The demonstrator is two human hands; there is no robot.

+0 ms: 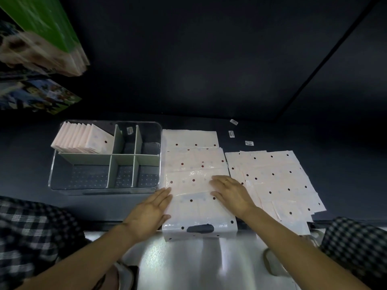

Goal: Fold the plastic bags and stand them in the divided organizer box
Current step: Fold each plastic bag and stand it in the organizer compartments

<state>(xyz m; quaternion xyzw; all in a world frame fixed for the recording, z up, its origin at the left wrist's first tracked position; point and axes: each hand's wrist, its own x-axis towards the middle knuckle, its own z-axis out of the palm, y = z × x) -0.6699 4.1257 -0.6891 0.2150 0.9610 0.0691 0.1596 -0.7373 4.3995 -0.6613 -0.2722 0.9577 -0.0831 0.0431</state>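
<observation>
Head view: the left hand (149, 208) lies flat, fingers straight, at the left edge of a dotted plastic bag (194, 181); the right hand (231, 192) presses flat on its right side. The bag lies spread beside the clear organizer box (156, 164), its handle end hanging over the table edge. Thin, glossy, limp film — likely slippery; best pinched at an edge or corner. 1 compartment holds folded bags (81, 139) — more wait in the pile (278, 181).

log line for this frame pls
left hand flat on bag | right hand flat on it | organizer box: folded bags in back-left compartment
</observation>
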